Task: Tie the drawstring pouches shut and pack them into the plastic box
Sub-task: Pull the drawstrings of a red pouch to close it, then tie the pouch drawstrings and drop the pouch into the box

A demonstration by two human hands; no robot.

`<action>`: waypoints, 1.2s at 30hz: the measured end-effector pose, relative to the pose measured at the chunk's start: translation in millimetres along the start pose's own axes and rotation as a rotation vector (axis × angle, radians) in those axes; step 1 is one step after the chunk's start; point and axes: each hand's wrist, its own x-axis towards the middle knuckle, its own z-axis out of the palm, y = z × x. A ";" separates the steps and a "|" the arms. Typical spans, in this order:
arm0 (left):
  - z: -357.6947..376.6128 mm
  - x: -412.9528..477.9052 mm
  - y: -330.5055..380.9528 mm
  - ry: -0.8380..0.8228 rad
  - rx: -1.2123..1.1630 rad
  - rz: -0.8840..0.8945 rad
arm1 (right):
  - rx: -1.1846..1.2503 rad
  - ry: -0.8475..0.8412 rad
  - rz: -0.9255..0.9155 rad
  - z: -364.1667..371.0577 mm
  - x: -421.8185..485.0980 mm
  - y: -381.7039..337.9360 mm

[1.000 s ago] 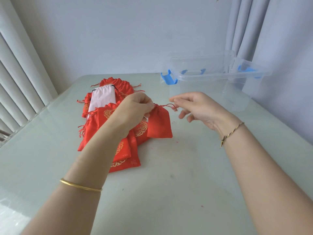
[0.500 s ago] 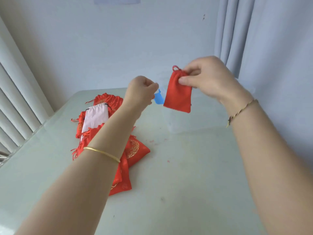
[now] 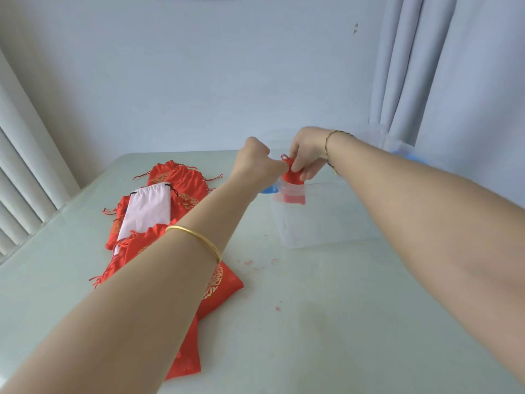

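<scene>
A small red drawstring pouch [image 3: 294, 177] hangs halfway inside the clear plastic box [image 3: 318, 223], its lower part showing blurred through the box wall. My right hand [image 3: 308, 155] pinches the pouch's gathered top from above the box rim. My left hand [image 3: 257, 163] is curled into a fist right beside it, its fingertips at the pouch's red cord loop; whether it holds the cord is hard to tell. A heap of red pouches with gold print [image 3: 181, 183] and one pink pouch [image 3: 147, 211] lies on the table to the left, partly under my left forearm.
The box has blue latches [image 3: 270, 189] on its left and right ends and stands at the table's far right, close to a grey curtain [image 3: 403, 66]. The pale green table [image 3: 312, 322] carries a few small red flecks. White blinds hang at the left edge.
Both hands have moved forward and down, carrying the red pouch from the air into the mouth of the plastic box. My left hand has closed up against the pouch's top.
</scene>
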 end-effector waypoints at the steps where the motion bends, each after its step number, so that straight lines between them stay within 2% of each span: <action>1: -0.2 1.0 -1.2 -0.003 0.002 0.003 | -0.020 -0.058 0.026 2.3 4.8 -3.2; 3: -0.5 4.6 -3.4 0.001 -0.001 0.011 | -0.050 -0.108 0.061 3.8 15.9 -9.1; 9: -7.7 11.1 -10.5 -0.003 -0.003 0.001 | -0.195 -0.072 0.159 8.5 28.3 -11.0; 13: -11.9 11.6 -12.9 -0.027 0.037 0.025 | -0.167 -0.070 0.144 11.9 24.0 -10.3; 17: -17.4 10.6 -17.8 -0.001 0.041 0.053 | -0.208 0.062 0.094 10.0 3.8 -18.8; 21: -24.6 5.6 -21.8 0.082 0.018 0.070 | -0.224 0.100 0.108 6.3 -17.7 -28.7; 24: -36.7 -2.7 -30.5 0.139 0.048 0.080 | -0.115 0.222 -0.006 6.7 -33.5 -38.2; 28: -72.2 -26.7 -56.9 0.135 0.215 0.066 | 0.166 0.528 -0.286 21.7 -61.8 -63.0; 29: -82.2 -34.7 -66.0 0.117 0.259 0.059 | 0.205 0.544 -0.350 33.4 -72.2 -68.7; 32: -107.7 -58.2 -93.1 0.097 0.379 0.027 | 0.369 0.408 -0.505 80.2 -105.8 -81.3; 36: -128.1 -78.6 -127.7 0.106 0.597 -0.080 | 0.456 0.139 -0.430 145.4 -116.1 -78.6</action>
